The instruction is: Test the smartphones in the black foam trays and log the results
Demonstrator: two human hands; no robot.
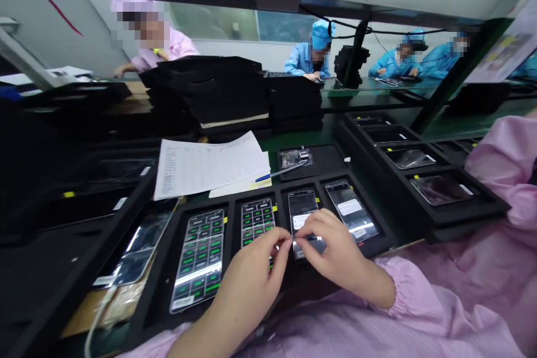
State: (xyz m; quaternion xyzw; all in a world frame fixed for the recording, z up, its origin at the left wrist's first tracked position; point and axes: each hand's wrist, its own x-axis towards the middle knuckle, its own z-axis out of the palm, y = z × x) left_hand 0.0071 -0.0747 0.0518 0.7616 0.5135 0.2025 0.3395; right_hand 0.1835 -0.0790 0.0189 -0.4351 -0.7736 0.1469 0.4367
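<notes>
Pinching thumb to finger, my left hand (254, 265) and right hand (338, 249) nearly touch over phone (301, 202) third from left; can't tell what's held. Phone's within tray (233, 221) walls; bench (380, 193) strip open right.

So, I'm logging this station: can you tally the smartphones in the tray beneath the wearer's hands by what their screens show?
Smartphones with green-marked grids: 2
Smartphones with a white pop-up box: 2
Total: 4
</notes>
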